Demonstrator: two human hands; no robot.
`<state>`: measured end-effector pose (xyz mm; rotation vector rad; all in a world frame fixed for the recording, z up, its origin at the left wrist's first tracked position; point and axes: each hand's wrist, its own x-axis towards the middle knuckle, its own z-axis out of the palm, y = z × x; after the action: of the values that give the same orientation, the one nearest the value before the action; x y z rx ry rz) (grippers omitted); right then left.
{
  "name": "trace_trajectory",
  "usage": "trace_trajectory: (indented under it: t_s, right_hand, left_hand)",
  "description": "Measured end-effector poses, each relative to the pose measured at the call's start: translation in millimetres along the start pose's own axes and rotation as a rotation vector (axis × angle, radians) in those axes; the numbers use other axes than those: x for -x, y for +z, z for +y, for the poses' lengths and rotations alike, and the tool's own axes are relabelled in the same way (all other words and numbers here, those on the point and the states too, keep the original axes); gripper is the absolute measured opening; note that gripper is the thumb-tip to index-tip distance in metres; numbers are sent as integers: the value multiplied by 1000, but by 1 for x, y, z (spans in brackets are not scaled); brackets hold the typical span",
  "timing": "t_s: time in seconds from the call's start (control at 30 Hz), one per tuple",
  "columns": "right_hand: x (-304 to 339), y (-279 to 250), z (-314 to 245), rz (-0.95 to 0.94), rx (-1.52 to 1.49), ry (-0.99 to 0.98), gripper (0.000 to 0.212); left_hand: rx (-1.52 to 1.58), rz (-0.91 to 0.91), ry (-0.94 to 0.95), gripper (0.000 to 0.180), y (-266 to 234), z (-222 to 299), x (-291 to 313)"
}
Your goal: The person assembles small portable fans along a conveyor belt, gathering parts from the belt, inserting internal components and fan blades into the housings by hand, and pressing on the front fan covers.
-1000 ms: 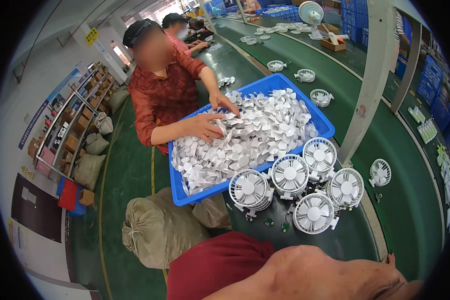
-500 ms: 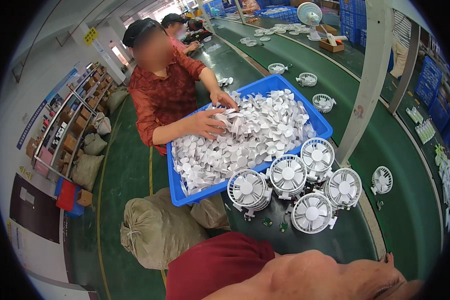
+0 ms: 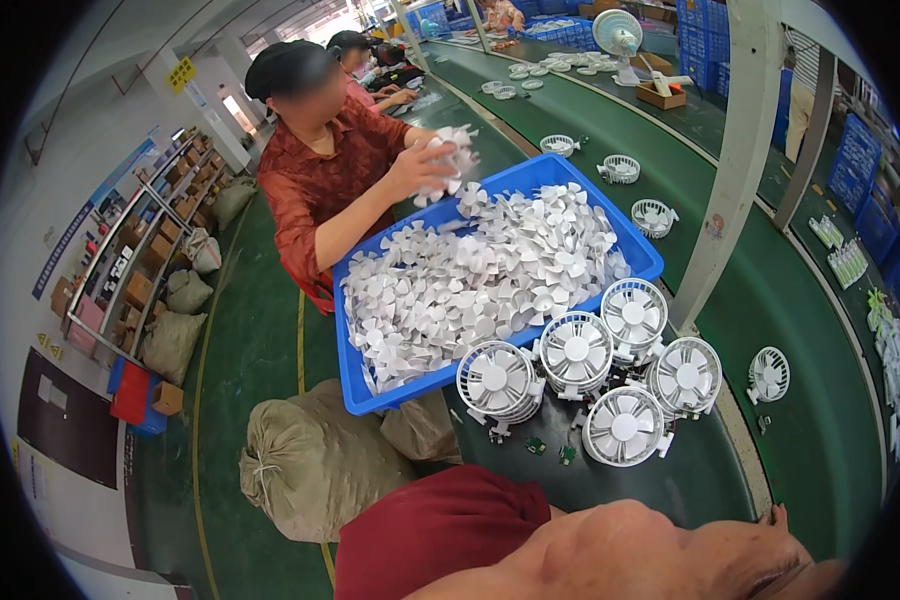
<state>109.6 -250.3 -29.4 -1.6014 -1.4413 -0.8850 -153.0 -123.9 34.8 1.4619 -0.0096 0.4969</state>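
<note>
At the lower edge a dark red sleeve and bare skin fill the near side of the view. Only a few fingertips of my right hand show, by the pale edge strip of the conveyor; their grip is hidden. My left hand is out of view. In front of me stand stacks of white round fan housings with blades inside, beside small green circuit boards. Behind them a blue bin holds a heap of white fan blades. Across it, a co-worker's hands hold up a clump of blades, blurred by motion.
A green conveyor belt runs along the right, carrying single fan housings. A pale metal post rises beside it. Tied sacks stand on the floor at left. A desk fan stands farther back.
The co-worker's hands have risen out of the bin toward its far left corner with a clump of blades, leaving a dip in the heap. My visible fingertips have stayed put.
</note>
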Motion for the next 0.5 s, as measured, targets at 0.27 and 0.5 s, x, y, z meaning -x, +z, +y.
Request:
trace_trajectory:
  t_s: [0.27, 0.5]
  right_hand:
    - [12, -13, -8, -434, 140, 601, 24]
    - [13, -12, -3, -410, 197, 605, 24]
  left_hand:
    - [5, 4, 10, 13, 19, -5, -12]
    - [1, 2, 36, 14, 30, -17, -21]
